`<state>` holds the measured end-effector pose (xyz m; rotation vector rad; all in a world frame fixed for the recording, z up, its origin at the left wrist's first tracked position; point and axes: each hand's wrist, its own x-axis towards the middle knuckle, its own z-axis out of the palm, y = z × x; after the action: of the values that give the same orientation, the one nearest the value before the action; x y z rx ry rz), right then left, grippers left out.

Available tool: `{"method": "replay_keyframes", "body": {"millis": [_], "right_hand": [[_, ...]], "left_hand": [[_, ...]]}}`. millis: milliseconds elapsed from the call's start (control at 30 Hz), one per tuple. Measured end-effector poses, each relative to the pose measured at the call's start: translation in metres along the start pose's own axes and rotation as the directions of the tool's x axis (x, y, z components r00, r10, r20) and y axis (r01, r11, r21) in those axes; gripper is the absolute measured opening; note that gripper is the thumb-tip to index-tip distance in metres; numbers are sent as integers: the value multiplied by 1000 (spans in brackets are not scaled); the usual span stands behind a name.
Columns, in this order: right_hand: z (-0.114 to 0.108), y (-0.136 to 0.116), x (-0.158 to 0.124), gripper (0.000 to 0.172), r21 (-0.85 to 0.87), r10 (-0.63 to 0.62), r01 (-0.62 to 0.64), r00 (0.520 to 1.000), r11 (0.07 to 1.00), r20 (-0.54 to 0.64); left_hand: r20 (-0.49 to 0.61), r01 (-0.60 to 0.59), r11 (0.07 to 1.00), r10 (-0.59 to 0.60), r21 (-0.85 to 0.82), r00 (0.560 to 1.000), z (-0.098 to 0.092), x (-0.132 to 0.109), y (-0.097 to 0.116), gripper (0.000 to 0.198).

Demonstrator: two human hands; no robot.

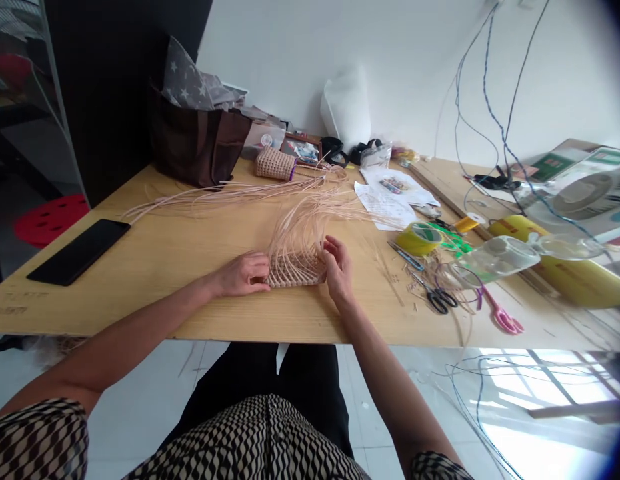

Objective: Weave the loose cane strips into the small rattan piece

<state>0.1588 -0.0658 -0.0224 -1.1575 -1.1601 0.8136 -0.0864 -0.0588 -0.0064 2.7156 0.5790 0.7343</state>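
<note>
Left on the wooden worktop, black smartphone lies flat, then left hand curled closed on the left end of a woven cane piece, which sits near the worktop's near edge, centre, its loose cane strands rising and fanning far. Right hand grips the piece's right end, fingers bent over it. Further right lie a yellow tape roll, black-handled scissors, pink-handled scissors and a clear plastic bottle on its side.
</note>
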Motion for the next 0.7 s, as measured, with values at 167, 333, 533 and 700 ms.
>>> {"method": "replay_keyframes", "body": {"millis": [167,333,533,700], "right_hand": [[-1,9,2,39,-16,-13,14,1000,1000,28],[-1,11,2,41,-2,0,0,1000,1000,28],[-1,14,2,41,0,1,-1,999,1000,45],[0,14,2,41,1,10,-10,999,1000,50]], "left_hand": [[-69,-11,1000,12,24,998,2,-1,-1,23],[-128,-9,1000,11,12,992,5,-1,0,18],[-216,-25,1000,26,7,976,5,2,3,15],[-257,-5,999,-8,-48,967,3,3,3,15]]}}
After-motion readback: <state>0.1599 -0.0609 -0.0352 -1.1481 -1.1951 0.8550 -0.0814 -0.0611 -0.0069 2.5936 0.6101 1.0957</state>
